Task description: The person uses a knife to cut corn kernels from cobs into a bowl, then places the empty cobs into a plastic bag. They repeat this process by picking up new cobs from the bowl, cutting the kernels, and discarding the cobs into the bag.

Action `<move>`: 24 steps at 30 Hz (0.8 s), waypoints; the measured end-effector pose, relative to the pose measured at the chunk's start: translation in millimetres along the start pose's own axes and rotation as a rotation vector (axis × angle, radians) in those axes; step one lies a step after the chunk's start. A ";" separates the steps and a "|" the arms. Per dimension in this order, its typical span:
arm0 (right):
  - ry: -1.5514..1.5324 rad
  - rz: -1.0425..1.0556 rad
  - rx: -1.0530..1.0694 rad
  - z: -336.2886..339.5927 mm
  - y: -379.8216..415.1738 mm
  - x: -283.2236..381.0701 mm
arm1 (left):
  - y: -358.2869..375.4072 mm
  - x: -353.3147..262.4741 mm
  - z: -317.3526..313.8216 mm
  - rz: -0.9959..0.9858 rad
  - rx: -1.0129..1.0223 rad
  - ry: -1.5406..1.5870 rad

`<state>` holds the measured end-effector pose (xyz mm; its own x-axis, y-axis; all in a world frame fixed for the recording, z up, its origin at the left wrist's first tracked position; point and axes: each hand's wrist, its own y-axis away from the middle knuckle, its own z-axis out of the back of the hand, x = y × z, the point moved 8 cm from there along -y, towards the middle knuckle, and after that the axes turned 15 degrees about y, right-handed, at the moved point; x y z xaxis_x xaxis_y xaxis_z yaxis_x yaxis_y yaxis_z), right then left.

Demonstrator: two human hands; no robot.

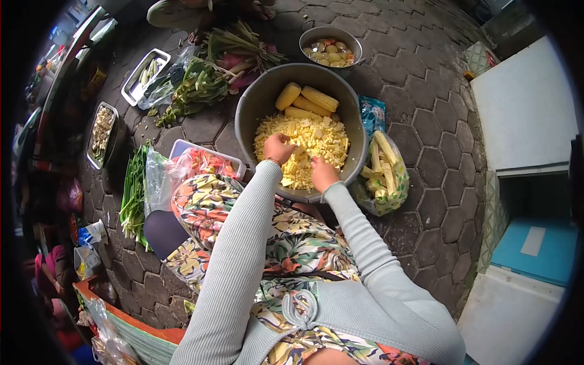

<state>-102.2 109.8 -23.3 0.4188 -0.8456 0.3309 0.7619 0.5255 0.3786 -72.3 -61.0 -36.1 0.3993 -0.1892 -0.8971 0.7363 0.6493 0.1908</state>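
Observation:
A large grey tub (pixel 243 115) holds a heap of cut yellow corn kernels (pixel 310 135). Peeled corn cobs (pixel 319 98) rest on the kernels at the tub's far side. My left hand (pixel 278 149) is over the left part of the heap, fingers curled and pressed together. Just right of it, my right hand (pixel 324 174) reaches over the tub's near rim, its fingers bent low at the kernels. Whatever either hand may hold is too small or hidden to name.
Right of the tub, a plastic bag holds stripped cobs (pixel 382 167). A metal pot of potatoes (pixel 331 53) stands behind. At left are leafy vegetables (pixel 204 82), green onions (pixel 135 194), a tray of cut red vegetables (pixel 210 163) and a white tray (pixel 131 91). Another person's feet (pixel 261 9) show at top.

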 end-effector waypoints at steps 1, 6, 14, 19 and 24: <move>0.000 -0.001 -0.002 -4.0 -0.1 4.8 | -0.8 0.3 0.0 -0.002 0.001 0.000; 0.149 -0.071 0.048 -37.6 -15.7 -6.4 | 2.8 -4.8 -1.0 -0.001 0.034 -0.031; 0.184 -0.153 0.138 -30.8 -23.9 -30.7 | 0.6 16.0 8.5 0.229 -0.104 -0.078; 0.151 -0.104 0.139 -22.3 -2.5 -18.2 | 3.7 17.2 6.8 0.192 -0.072 -0.026; 0.084 -0.019 -0.054 4.2 15.1 5.7 | 7.6 -25.2 -0.9 -0.214 0.058 0.004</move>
<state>-90.3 113.3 -12.1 0.4423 -0.8615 0.2493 0.7949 0.5053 0.3359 -77.2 -50.6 -12.3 0.2290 -0.3151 -0.9210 0.8339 0.5516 0.0186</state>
